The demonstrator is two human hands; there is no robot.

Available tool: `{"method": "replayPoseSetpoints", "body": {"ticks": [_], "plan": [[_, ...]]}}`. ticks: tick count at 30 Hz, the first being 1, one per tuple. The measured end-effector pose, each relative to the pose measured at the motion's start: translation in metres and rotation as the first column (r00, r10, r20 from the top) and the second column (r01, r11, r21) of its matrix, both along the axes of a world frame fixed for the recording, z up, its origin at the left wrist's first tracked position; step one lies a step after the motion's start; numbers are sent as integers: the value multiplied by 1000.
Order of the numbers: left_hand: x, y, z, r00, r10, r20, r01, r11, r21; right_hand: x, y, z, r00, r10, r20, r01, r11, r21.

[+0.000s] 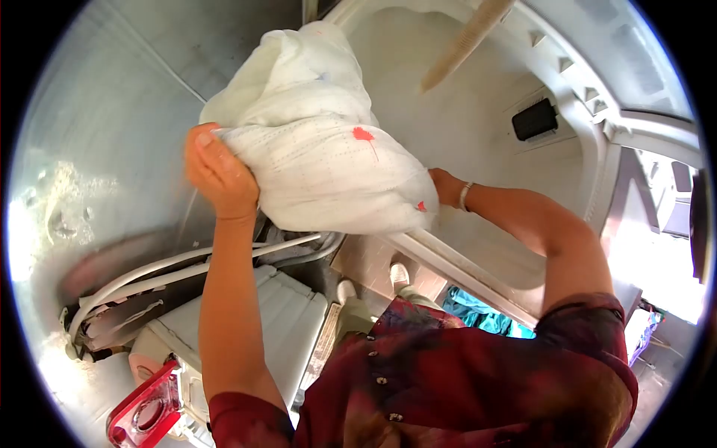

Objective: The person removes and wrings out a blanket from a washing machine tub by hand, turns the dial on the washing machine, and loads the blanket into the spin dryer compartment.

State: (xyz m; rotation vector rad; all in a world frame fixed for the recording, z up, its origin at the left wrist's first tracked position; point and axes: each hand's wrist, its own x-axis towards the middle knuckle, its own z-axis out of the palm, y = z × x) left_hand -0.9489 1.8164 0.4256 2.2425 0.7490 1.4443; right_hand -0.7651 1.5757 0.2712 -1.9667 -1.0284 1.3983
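A bulky bundle of white cloth (314, 168) with small red marks hangs between my two hands, over the edge of a large white tub. My left hand (220, 168) is wrapped round the bundle's left side, its fingers closed on the fabric. At the lower right of the bundle is my right hand (447, 188), with a bracelet at the wrist; its fingers are mostly hidden behind the cloth.
The white tub (478, 216) fills the upper right, with a ribbed hose (467, 45) above it and a dark square (535, 119) on its wall. Lower left are curved pale tubes (149, 280) and a red-framed object (146, 411). Teal cloth (478, 310) lies below the tub.
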Motion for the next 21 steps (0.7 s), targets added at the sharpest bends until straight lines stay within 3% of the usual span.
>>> {"method": "replayPoseSetpoints", "body": {"ticks": [3,5,7,9,11,13,14,15,16,17,18,19,20,21], "plan": [[1,11,-8,994,-37,100,33,999,36,4,-32,52,964,-263,46,259,963,79],[0,17,-12,991,-50,126,43,997,57,3,-47,115,887,-456,75,461,886,-51],[-2,19,-15,977,-104,184,90,993,79,-3,-63,179,870,-492,-17,493,870,33],[0,23,-18,963,-114,245,110,993,30,-27,-60,257,885,-451,115,445,892,75],[-8,21,-28,953,-136,271,145,989,-14,-60,-45,324,836,-393,383,436,900,-28],[-11,28,-34,921,-95,377,179,964,-194,-87,-29,361,778,-393,490,442,897,19],[-13,39,-51,943,-34,330,89,984,-152,-95,-17,372,739,-344,579,401,916,32],[-18,44,-75,942,-40,334,100,981,-165,-103,-3,378,695,-292,657,361,932,32],[-28,44,-106,914,-88,396,217,931,-295,-108,16,376,768,-282,575,322,946,34],[-30,43,-128,876,-120,467,330,855,-399,-121,33,364,824,-303,478,250,953,174],[-25,39,-145,878,-123,463,333,852,-405,-133,48,340,694,-327,641,223,945,240],[-20,32,-163,838,-115,534,417,766,-489,-121,55,298,175,-143,974,-480,851,211],[-15,28,-177,793,-95,602,499,669,-551,-145,73,270,371,-101,923,-281,935,215],[-10,31,-184,742,-67,667,580,562,-590,-162,86,248,264,-65,962,-273,952,139]]}}
